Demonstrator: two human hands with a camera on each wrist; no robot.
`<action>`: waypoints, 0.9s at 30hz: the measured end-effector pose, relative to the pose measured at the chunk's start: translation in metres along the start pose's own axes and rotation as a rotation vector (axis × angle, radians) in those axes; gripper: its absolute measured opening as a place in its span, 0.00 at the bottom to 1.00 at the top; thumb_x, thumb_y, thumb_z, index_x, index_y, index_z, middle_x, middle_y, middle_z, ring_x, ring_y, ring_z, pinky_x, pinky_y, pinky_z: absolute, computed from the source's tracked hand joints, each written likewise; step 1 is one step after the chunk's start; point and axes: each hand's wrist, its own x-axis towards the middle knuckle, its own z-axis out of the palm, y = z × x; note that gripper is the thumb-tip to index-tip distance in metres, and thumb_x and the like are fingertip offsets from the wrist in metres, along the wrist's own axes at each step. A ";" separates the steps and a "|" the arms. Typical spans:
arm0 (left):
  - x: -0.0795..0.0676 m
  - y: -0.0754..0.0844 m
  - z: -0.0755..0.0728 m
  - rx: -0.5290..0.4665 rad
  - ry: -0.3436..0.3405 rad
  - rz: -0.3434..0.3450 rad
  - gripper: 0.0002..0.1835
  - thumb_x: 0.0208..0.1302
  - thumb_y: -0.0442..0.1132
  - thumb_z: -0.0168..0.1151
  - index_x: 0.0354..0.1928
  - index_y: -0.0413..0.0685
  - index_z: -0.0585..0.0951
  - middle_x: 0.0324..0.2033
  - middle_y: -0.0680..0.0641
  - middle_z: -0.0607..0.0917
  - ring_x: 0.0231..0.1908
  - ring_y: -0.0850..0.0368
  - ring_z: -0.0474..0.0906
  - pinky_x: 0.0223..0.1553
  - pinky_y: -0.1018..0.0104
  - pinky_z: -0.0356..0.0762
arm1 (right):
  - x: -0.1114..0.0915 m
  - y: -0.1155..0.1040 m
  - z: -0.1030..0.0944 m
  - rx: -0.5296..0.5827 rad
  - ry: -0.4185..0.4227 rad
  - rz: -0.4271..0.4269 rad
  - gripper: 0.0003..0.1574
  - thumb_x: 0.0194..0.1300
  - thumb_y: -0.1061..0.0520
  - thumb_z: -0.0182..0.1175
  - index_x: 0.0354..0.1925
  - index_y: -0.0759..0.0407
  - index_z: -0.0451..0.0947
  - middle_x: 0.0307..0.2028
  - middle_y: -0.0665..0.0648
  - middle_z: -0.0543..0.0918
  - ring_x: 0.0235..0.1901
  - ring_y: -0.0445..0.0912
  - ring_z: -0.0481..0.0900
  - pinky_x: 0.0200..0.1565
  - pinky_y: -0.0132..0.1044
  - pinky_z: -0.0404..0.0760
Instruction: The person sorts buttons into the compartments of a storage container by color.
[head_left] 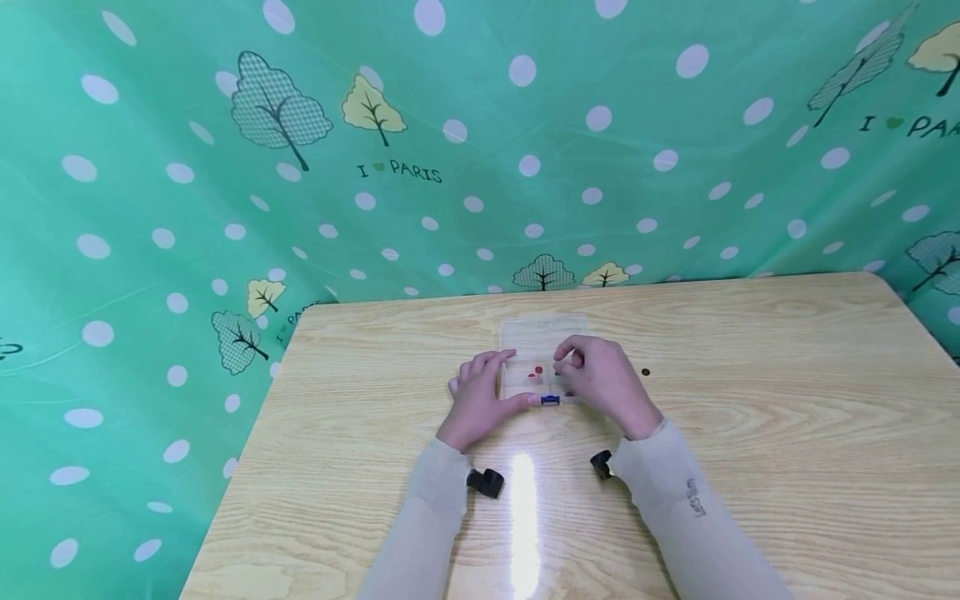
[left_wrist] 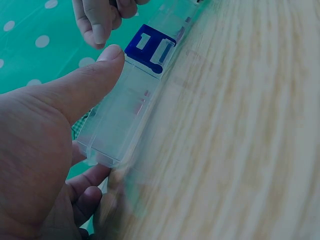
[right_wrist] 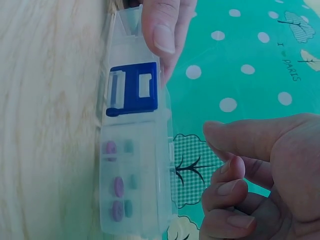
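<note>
A clear plastic box (head_left: 517, 387) with a blue latch (head_left: 550, 400) lies on the table, its clear lid (head_left: 543, 332) folded back. My left hand (head_left: 480, 402) grips the box's left side, thumb on the front near the latch and fingers round the far side. Red discs (head_left: 538, 370) lie in the left part. Several purplish discs (right_wrist: 118, 186) show through the front wall of the right part. My right hand (head_left: 600, 377) is over the right part, thumb and fingers bent together. Whether a small piece sits between its fingertips is hidden.
A small black disc (head_left: 646, 372) lies on the wooden table (head_left: 750, 417), right of my right hand. Green dotted cloth (head_left: 480, 167) hangs behind the table's far edge. Each wrist carries a black camera mount (head_left: 486, 482).
</note>
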 end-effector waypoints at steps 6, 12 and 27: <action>0.000 0.000 0.000 0.008 -0.003 -0.006 0.50 0.52 0.72 0.68 0.75 0.63 0.64 0.70 0.49 0.65 0.65 0.48 0.59 0.56 0.50 0.53 | -0.003 0.002 -0.005 -0.005 0.001 0.024 0.05 0.68 0.57 0.64 0.42 0.56 0.83 0.25 0.54 0.74 0.20 0.46 0.67 0.26 0.40 0.68; 0.000 0.000 0.001 0.002 0.001 -0.002 0.51 0.51 0.72 0.68 0.75 0.63 0.65 0.70 0.49 0.65 0.65 0.47 0.59 0.57 0.49 0.54 | -0.008 0.008 -0.009 -0.006 0.013 0.037 0.05 0.69 0.57 0.64 0.42 0.56 0.83 0.26 0.54 0.75 0.19 0.46 0.67 0.25 0.40 0.68; 0.001 0.000 0.002 -0.004 -0.001 -0.016 0.51 0.50 0.71 0.69 0.75 0.64 0.65 0.70 0.50 0.65 0.66 0.48 0.58 0.58 0.49 0.53 | -0.014 0.014 -0.017 0.015 0.052 0.054 0.06 0.68 0.57 0.64 0.42 0.57 0.83 0.26 0.55 0.73 0.19 0.46 0.65 0.24 0.39 0.66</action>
